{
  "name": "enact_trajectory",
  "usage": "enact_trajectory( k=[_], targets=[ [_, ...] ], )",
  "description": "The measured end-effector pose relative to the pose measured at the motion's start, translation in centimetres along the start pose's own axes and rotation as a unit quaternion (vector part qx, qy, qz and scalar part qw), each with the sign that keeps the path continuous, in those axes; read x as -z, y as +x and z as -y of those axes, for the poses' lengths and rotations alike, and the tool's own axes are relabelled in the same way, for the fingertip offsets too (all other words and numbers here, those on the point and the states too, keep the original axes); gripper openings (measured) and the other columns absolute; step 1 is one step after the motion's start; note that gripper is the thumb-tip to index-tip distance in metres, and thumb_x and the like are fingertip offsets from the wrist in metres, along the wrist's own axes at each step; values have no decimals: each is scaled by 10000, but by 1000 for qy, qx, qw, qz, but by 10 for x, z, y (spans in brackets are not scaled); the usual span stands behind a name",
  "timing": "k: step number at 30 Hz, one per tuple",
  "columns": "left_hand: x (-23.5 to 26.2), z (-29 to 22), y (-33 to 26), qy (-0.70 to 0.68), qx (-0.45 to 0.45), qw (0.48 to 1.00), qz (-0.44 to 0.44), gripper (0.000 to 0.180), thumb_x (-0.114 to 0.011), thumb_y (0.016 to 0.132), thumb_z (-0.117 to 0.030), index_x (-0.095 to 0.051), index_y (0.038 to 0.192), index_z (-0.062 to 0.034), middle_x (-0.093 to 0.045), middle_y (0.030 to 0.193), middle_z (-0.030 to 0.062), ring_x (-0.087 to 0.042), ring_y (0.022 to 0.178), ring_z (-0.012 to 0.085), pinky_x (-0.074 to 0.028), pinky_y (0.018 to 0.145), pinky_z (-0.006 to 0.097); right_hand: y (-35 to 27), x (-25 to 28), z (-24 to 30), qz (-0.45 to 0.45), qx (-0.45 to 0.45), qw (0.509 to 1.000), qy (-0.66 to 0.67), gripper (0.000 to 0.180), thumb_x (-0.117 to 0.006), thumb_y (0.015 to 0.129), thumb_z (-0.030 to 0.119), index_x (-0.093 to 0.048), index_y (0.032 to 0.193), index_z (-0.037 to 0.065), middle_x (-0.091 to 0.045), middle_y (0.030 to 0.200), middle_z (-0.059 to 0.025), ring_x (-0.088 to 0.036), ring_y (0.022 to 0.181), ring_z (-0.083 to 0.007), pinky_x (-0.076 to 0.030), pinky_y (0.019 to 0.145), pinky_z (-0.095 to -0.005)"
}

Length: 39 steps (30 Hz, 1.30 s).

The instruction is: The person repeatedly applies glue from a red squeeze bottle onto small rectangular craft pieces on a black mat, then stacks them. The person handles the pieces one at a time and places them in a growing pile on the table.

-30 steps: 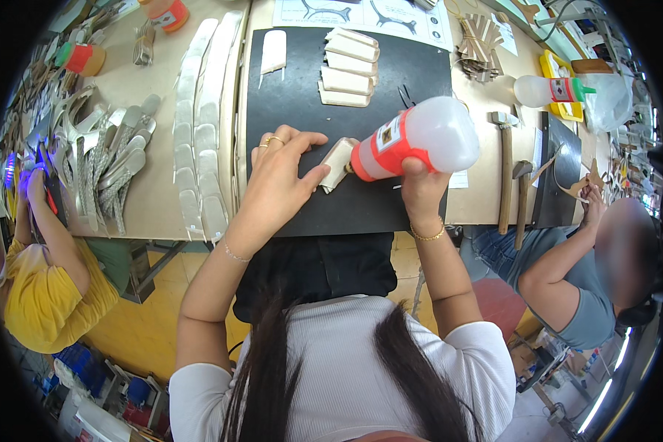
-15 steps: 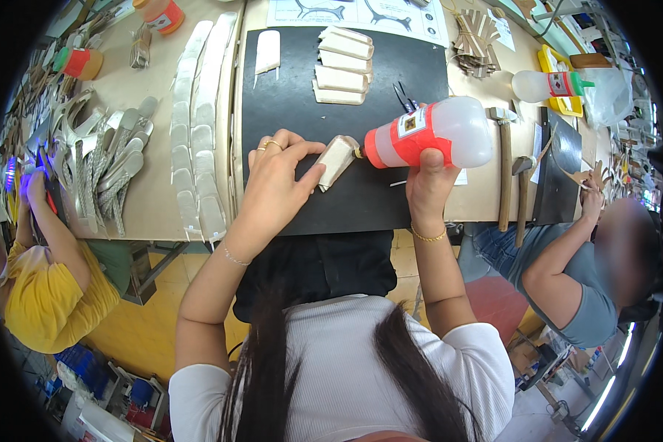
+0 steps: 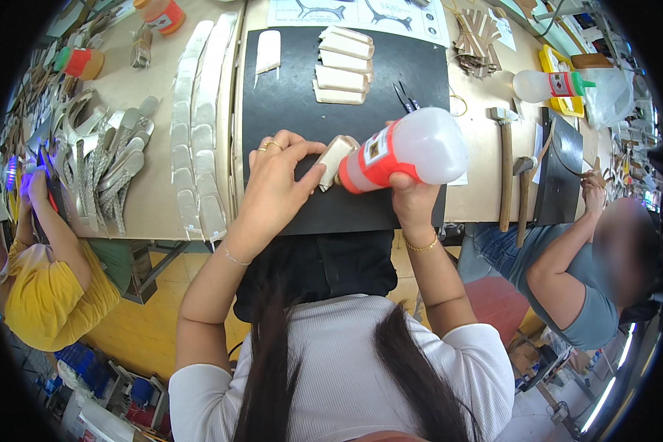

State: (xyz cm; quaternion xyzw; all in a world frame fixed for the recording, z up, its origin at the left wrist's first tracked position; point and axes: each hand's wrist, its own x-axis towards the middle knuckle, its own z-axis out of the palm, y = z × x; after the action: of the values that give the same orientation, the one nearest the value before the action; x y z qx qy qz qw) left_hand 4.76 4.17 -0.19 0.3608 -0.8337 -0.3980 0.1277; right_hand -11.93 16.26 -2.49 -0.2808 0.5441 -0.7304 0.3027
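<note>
On the black mat (image 3: 287, 96), my left hand (image 3: 283, 173) pins a small pale beige tab (image 3: 336, 157) at its left edge between thumb and index finger. My right hand (image 3: 415, 199) grips a translucent squeeze bottle (image 3: 442, 144) banded in red, tipped over with its neck toward the tab's lower right edge. The nozzle tip is hidden, so I cannot tell whether it touches. Several similar beige tabs (image 3: 344, 65) lie overlapped in a row farther up the mat. A single whitish tab with two thin prongs (image 3: 269, 50) lies at the upper left.
Two long rows of overlapped pale pieces (image 3: 201, 140) run left of the mat, beside a pile of braided straps (image 3: 110, 166). Dark-handled tweezers (image 3: 405, 102) lie behind the bottle. Two hammers (image 3: 505, 173) rest at the right. Co-workers sit on both sides.
My right hand has brought the bottle left and toward me, its neck passing down along the tab's right edge. My left hand and the tab stay put.
</note>
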Motion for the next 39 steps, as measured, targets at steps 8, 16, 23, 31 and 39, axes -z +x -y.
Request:
enact_trajectory(
  k=[8,16,23,31,39],
  targets=[
    [-2,-8,-6,24,-74,996,-40,212,-707,825,-95,-682,1030,-50,-609,931,73,-564,903,245,-409,875,361,22,19,8,-113,10,993,25,1013,-664,735,748,-387,1371,9,-553,1255,-151,-636,1059,-283,-572,889,-460],
    [16,-5,47,-161,-31,986,-36,230,-630,884,-75,-671,1100,-8,-655,931,13,-567,879,92,-472,767,258,30,38,26,-134,10,989,57,1009,-658,762,733,-355,1390,4,-544,1260,-181,-629,1072,-283,-574,893,-440],
    [14,3,143,-39,-87,995,16,283,-588,899,-175,-718,1128,-70,-678,964,78,-604,810,166,-486,759,283,25,45,27,-126,0,991,53,1018,-654,762,737,-357,1385,-11,-541,1266,-182,-626,1075,-283,-568,904,-433],
    [12,0,109,128,-171,966,-146,258,-653,882,-258,-723,1081,-109,-570,1173,118,-529,1086,324,-380,921,442,40,42,26,-109,26,993,24,966,-662,785,695,-363,1412,24,-540,1304,-157,-618,1102,-281,-546,940,-446],
    [-2,-36,-28,162,-223,960,44,373,-736,790,-143,-645,1136,-34,-527,1300,210,-516,1192,360,-399,995,486,67,6,20,37,56,996,-50,502,-789,859,316,-619,1167,-42,-688,1088,-102,-643,988,-168,-517,872,-321]
  ],
)
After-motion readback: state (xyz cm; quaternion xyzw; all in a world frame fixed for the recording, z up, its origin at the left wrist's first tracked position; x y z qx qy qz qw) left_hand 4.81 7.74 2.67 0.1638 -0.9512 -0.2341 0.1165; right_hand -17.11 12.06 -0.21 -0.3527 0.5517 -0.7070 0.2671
